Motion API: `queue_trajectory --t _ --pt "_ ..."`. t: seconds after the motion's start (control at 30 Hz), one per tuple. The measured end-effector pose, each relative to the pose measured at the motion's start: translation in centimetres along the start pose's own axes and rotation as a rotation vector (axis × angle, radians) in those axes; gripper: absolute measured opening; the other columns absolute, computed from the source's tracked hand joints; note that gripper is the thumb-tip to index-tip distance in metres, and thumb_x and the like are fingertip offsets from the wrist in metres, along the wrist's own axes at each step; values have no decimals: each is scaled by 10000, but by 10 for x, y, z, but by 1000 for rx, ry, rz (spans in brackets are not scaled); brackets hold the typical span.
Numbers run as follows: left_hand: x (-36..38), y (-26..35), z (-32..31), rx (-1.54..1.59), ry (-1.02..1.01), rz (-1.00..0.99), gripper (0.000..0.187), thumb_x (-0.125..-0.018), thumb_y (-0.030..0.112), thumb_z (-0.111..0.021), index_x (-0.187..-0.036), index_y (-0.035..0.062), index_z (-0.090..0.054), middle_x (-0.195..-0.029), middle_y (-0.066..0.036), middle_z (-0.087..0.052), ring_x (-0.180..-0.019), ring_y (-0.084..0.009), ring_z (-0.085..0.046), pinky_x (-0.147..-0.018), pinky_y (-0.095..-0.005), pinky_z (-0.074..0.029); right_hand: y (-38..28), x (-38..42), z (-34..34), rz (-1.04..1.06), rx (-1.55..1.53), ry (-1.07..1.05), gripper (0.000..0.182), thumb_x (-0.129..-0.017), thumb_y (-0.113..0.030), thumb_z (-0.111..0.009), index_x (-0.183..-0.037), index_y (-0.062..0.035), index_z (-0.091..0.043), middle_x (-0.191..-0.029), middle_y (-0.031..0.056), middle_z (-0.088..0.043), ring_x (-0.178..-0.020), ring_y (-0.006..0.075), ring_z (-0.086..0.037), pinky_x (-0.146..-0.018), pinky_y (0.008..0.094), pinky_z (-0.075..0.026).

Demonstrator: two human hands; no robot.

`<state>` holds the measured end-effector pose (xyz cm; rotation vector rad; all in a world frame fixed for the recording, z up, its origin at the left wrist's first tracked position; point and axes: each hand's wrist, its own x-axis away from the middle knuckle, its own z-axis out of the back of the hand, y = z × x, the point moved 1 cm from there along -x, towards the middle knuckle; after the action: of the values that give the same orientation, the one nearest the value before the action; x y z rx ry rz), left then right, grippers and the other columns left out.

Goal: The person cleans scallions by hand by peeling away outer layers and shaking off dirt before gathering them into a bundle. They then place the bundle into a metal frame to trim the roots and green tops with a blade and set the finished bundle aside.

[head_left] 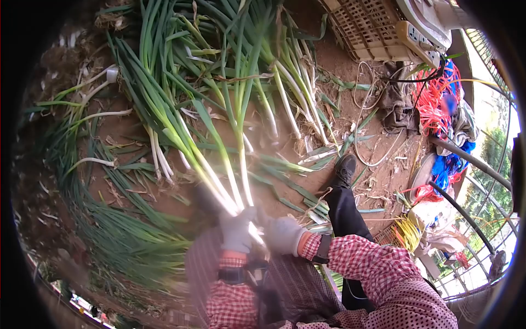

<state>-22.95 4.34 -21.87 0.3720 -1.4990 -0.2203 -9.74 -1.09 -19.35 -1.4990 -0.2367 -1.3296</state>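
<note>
Both my hands wear pale grey gloves below red-checked sleeves. My left hand (236,230) is closed around the white lower ends of a bunch of green onions (219,159), whose long green leaves fan upward away from me. My right hand (282,234) sits just beside it and grips the same white stalks from the right. The stalk ends themselves are hidden inside the gloves.
Loose green onions (285,82) lie spread over the brown soil ahead, with a heap of leaves (115,241) at the lower left. My black trouser leg and shoe (344,170) stretch forward. A tan plastic crate (372,27), a white power strip (419,38), cords and coloured cloths lie at the right by a metal railing.
</note>
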Motion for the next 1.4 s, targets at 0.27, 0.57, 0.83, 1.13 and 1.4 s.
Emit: queue_trajectory --t 0.27,0.57,0.83,1.13,1.4 --pt "2 39 26 255 -19 -52 225 -881 73 -610 -1062 -51 -560 -880 -100 -639 -802 -202 -656 -727 -362 -565 154 16 -39 -508 307 -421 499 -830 -519 -636 -1166 -150 -652 -1090 97 -694 -965 256 -689 -793 405 -545" --pt "24 37 13 830 -911 170 524 -948 225 -596 -1393 60 -372 -793 42 -384 -686 -80 -351 -591 -221 -343 115 -204 147 -441 -133 820 414 -818 -310 -706 -1150 -74 -630 -1038 195 -681 -1004 344 -651 -878 415 -504" --pt "22 62 14 648 -381 193 283 -947 137 -577 -1212 63 -508 -916 -16 -589 -838 -116 -546 -727 -270 -488 98 -128 146 125 -1258 392 334 -817 -148 -728 -1090 5 -613 -906 149 -693 -769 165 -679 -689 314 -549" --pt "10 20 -13 252 -163 162 221 -914 85 -600 -1105 -25 -583 -917 -82 -632 -789 -192 -653 -702 -316 -567 4 -47 72 241 164 788 425 -903 -320 -648 -1158 16 -602 -876 195 -692 -825 273 -685 -748 377 -531" --pt "3 4 11 390 -355 317 363 -924 189 -586 -1122 -115 -571 -908 -159 -641 -782 -284 -649 -726 -407 -565 19 -144 121 20 -1351 183 332 -941 -271 -619 -1102 18 -638 -896 41 -667 -759 117 -597 -682 273 -499"
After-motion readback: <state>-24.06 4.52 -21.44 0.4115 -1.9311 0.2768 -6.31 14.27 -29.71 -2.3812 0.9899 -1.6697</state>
